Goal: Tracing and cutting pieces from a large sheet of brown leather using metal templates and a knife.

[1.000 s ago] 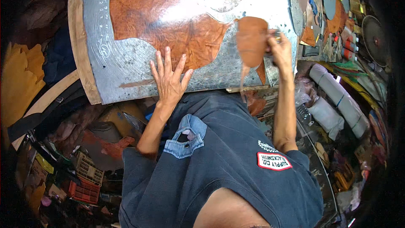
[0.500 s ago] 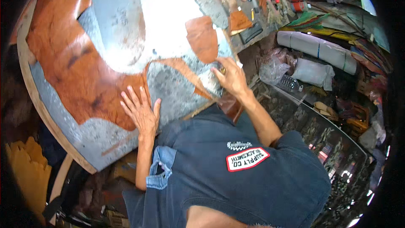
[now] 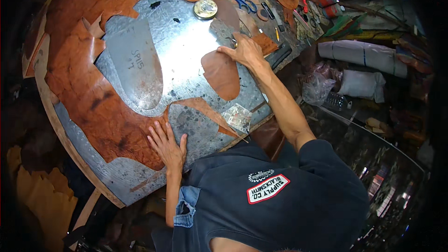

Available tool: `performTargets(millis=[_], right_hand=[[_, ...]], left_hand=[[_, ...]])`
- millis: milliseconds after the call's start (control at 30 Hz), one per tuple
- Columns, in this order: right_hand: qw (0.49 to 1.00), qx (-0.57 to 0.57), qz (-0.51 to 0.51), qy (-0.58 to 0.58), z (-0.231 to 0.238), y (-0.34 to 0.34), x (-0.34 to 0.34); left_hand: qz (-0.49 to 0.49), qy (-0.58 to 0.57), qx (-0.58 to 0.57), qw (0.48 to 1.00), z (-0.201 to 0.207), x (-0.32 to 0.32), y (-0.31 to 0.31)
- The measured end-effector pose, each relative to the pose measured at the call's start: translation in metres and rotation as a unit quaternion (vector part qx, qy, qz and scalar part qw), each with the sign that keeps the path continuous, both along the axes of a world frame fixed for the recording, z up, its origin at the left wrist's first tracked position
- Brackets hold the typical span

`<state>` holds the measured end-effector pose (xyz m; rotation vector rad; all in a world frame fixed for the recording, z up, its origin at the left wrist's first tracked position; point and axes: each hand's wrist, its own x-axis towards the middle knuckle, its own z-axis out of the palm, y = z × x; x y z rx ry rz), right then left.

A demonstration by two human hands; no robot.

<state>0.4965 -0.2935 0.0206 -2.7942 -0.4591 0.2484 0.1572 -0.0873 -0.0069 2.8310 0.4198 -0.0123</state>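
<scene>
My left hand (image 3: 169,148) lies with its fingers spread on the near end of a large brown leather hide (image 3: 100,112). At the right side of the table, my right hand (image 3: 246,52) is curled, its thumb by the top of a cut brown leather piece (image 3: 222,77). A small golden glint shows at its fingers; what they hold, if anything, I cannot make out. A speckled grey piece (image 3: 221,30) lies just left of those fingers. Between my hands are a pointed leather offcut (image 3: 198,110) and a small whitish sheet (image 3: 237,115).
The metal-topped table (image 3: 186,133) carries a grey sole-shaped pattern (image 3: 140,65) and a round tin (image 3: 205,9). Blue-handled scissors (image 3: 245,3), a pencil (image 3: 277,34) and leather scraps lie along the far right. Past the right edge stand a wrapped roll (image 3: 359,57) and a glass-topped case (image 3: 345,158).
My right hand has moved farther up the table, from below the cut leather piece to its top end. My left hand stays on the hide. The whole view has shifted.
</scene>
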Motion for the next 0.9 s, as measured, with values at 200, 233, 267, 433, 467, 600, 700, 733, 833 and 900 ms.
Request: performTargets(millis=[200,233,267,433,467,600,700,733,833,900], right_hand=[[0.999,0.027,-0.02,0.027,0.011,0.001,0.012],[0.999,0.004,-0.028,-0.034,-0.003,-0.009,0.018],[0.995,-0.058,-0.045,-0.065,-0.001,-0.015,0.027],[0.981,0.145,-0.044,-0.12,0.048,-0.057,0.03],[0.961,0.258,-0.09,-0.047,0.041,-0.062,0.03],[0.943,0.308,-0.117,0.049,0.053,-0.025,-0.033],[0.918,0.357,-0.114,0.131,0.067,-0.003,-0.086],[0.926,0.328,-0.106,0.152,0.068,0.005,-0.103],[0.933,0.298,-0.072,0.19,0.059,0.028,-0.152],[0.923,0.276,-0.138,0.229,0.056,0.048,-0.185]], left_hand=[[0.021,0.019,-0.022,0.999,-0.003,-0.008,0.004],[0.032,0.021,-0.028,0.999,0.001,-0.014,0.005],[0.027,0.034,-0.053,0.998,0.007,-0.007,0.006],[-0.001,0.036,-0.127,0.991,0.009,-0.028,-0.001],[0.005,0.043,-0.122,0.992,0.01,-0.036,0.001],[-0.006,0.031,-0.149,0.988,0.015,-0.07,0.005],[-0.037,0.041,-0.168,0.984,0.019,-0.08,0.022],[-0.049,0.056,-0.17,0.983,0.018,-0.084,0.031],[-0.036,0.043,-0.138,0.989,0.013,-0.102,0.067],[0.015,0.051,-0.089,0.995,0.011,-0.109,0.101]])
